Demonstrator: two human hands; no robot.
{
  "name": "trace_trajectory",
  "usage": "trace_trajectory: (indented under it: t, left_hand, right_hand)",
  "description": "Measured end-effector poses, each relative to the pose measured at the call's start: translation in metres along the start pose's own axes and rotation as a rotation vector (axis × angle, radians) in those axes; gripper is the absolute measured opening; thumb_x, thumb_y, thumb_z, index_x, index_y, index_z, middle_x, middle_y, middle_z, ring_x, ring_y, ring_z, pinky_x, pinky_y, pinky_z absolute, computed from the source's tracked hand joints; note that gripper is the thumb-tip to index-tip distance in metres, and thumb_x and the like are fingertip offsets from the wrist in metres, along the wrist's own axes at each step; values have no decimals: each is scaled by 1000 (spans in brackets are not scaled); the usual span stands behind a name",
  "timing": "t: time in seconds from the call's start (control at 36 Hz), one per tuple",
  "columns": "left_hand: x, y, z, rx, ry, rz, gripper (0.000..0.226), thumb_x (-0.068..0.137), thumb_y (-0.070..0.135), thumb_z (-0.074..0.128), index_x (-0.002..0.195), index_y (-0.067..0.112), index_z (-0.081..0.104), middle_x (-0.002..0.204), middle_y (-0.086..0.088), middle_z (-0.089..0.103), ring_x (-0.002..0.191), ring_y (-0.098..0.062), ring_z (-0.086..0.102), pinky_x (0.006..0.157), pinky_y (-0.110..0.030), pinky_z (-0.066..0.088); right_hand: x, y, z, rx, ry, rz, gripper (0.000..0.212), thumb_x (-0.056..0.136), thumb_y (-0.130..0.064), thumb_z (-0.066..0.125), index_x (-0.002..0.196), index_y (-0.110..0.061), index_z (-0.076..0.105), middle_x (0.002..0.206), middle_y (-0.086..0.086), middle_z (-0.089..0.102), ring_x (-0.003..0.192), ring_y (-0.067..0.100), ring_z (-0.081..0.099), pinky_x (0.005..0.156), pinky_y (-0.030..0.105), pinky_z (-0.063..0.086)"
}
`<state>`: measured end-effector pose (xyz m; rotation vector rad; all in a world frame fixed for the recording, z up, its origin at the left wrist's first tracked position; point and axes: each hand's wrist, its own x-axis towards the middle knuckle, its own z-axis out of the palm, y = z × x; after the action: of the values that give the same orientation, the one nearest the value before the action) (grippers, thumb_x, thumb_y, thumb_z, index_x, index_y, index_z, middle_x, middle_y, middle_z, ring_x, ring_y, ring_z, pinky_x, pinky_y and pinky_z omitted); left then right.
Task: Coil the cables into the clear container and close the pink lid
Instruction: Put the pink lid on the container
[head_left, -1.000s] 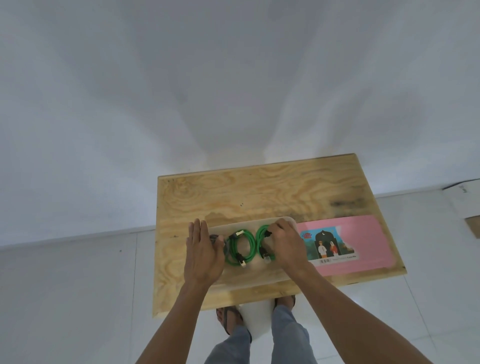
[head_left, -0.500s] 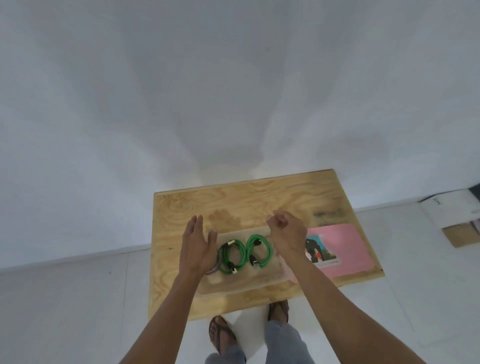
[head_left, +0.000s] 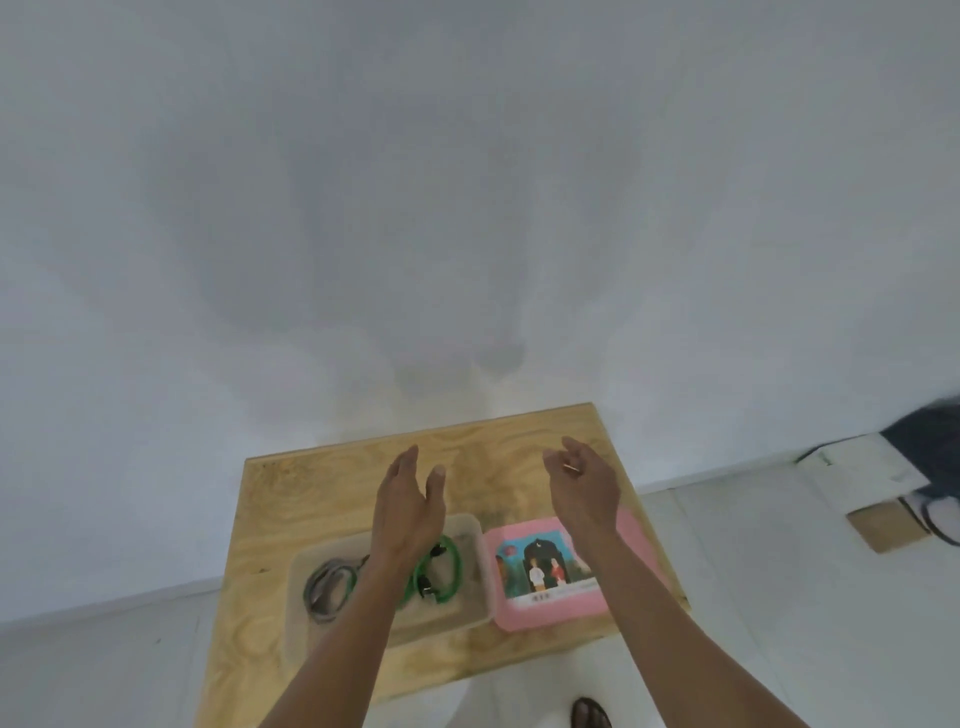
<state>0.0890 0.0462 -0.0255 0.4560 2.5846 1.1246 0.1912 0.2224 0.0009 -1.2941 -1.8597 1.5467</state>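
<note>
Head view: coiled green cable (head_left: 441, 569) inside clear container (head_left: 478, 561).

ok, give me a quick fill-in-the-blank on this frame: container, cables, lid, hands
1. The coiled cables lie inside the clear ____.
2. The lid, lying flat beside the container on the wooden table, is coloured ____.
3. The left hand and right hand both hold ____.
4. Besides the green cables there is one ____ cable.

Missing words: container; pink; nothing; grey

Plywood table (head_left: 311, 499), cardboard box (head_left: 857, 478)
</note>
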Motion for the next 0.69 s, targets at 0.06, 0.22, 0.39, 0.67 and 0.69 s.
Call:
trace_trajectory:
  t: [0.06, 0.22, 0.39, 0.67, 0.69]
  left_hand:
    - [-1, 17, 21, 7, -1, -8, 60, 104, 37, 45, 153, 4, 34, 158, -16, 37, 146, -30, 33, 115, -39, 30]
    - [-16, 62, 88, 56, -33, -51, 61, 103, 36, 47, 153, 3, 33, 156, -17, 40, 142, -33, 39, 115, -40, 31]
    - [-28, 71, 147, 110, -80, -204, 63, 100, 36, 54, 153, 6, 34, 154, -18, 42, 142, -35, 39, 113, -42, 33]
    - [-36, 35, 214, 342, -137, -364, 69, 90, 33, 67, 144, 1, 38, 148, -21, 36, 141, -36, 29, 115, -46, 29]
    - [-35, 31, 219, 380, -152, -366, 72, 89, 34, 68, 145, 3, 36, 151, -22, 32, 144, -37, 24, 117, -46, 25]
  right_hand:
    - [11, 6, -20, 21, -16, 14, 34, 93, -23, 69, 126, -16, 65, 107, -1, 68, 90, 17, 69, 88, 37, 57]
    - [46, 32, -82, -63, -100, 13, 37, 94, -22, 65, 131, -16, 62, 117, 2, 68, 94, 13, 62, 69, 9, 44]
    - [77, 71, -123, -209, -214, 72, 38, 94, -21, 65, 132, -16, 61, 124, 4, 68, 100, 16, 62, 88, 22, 43]
    - [100, 154, -128, -533, -384, 128, 55, 91, -30, 65, 143, -19, 51, 144, 4, 53, 132, 24, 50, 108, 31, 40]
    - [101, 162, -126, -584, -385, 103, 57, 89, -34, 65, 142, -21, 51, 144, 3, 52, 133, 24, 47, 107, 33, 40]
